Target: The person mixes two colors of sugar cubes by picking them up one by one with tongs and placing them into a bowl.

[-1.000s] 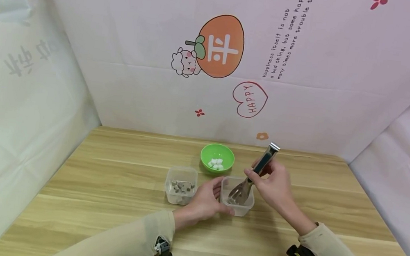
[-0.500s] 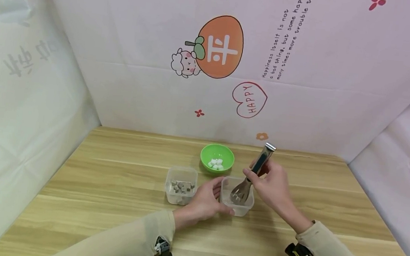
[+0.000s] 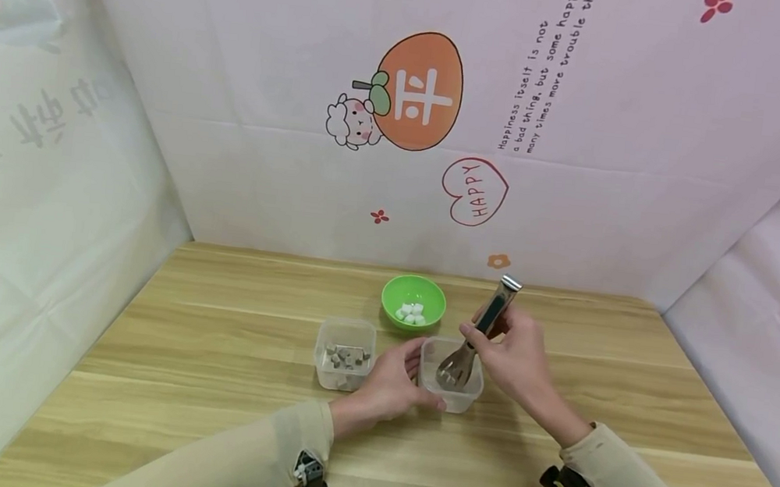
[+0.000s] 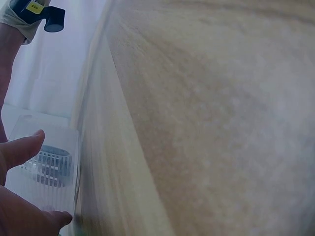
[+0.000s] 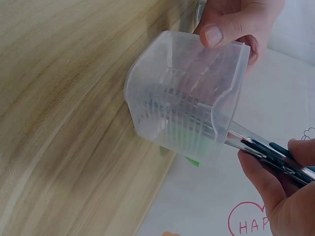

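My left hand [image 3: 391,381] grips a clear plastic container [image 3: 461,402] by its left side, with the thumb along the near wall. In my right hand [image 3: 518,358] are metal tongs [image 3: 494,313] with dark inlaid handles and a slotted head. The hand pinches them around the handles. Their head reaches down inside the container, tilted, with something small and pale seen through or beside the slots. In the right wrist view the container [image 5: 172,73] shows ribbed inner walls, and the tongs [image 5: 266,152] enter through its open top. What lies between the tong tips is unclear.
A second clear container [image 3: 341,381] with several small grey cubes [image 3: 345,357] stands to the left of my left hand. Behind both containers is a green bowl [image 3: 396,289] holding several white cubes [image 3: 410,313]. A printed cloth backdrop [image 3: 283,186] rises behind the wooden table [image 3: 210,352].
My right hand has shifted slightly left, and the tongs' handle end has swung left and stands a bit more upright. The left hand and the container have stayed in place.
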`<state>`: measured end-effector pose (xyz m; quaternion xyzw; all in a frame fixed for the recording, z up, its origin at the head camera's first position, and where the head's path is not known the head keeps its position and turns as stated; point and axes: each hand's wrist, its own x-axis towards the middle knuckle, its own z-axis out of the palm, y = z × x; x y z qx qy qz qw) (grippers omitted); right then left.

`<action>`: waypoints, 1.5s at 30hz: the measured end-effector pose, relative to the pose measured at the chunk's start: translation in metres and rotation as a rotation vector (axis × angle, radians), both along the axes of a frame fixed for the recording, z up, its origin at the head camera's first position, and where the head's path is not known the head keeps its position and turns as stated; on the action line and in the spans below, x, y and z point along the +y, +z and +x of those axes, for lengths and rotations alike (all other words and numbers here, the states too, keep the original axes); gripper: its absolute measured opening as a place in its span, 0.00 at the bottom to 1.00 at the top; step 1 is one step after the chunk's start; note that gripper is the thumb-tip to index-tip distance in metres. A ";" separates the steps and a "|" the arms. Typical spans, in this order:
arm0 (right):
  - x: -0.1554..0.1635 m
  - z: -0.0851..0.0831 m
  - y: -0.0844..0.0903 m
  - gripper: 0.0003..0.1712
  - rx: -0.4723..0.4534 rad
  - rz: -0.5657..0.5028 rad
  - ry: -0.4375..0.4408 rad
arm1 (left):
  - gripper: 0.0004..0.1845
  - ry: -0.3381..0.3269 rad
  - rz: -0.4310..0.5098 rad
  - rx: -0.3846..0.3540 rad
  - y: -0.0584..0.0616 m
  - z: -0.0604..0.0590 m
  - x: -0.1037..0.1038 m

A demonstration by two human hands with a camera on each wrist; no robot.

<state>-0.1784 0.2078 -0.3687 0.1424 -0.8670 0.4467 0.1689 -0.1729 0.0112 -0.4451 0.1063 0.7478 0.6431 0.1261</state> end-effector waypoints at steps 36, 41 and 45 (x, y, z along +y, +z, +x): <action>0.012 -0.026 0.048 0.16 -0.182 -0.455 -0.043 | 0.58 0.006 -0.001 -0.007 -0.001 0.001 0.000; 0.007 -0.043 0.047 0.14 -0.193 -0.495 -0.103 | 0.59 0.008 -0.008 -0.004 -0.001 0.001 0.000; 0.000 -0.057 0.046 0.12 -0.196 -0.532 -0.122 | 0.58 0.013 -0.004 -0.002 0.000 0.001 0.000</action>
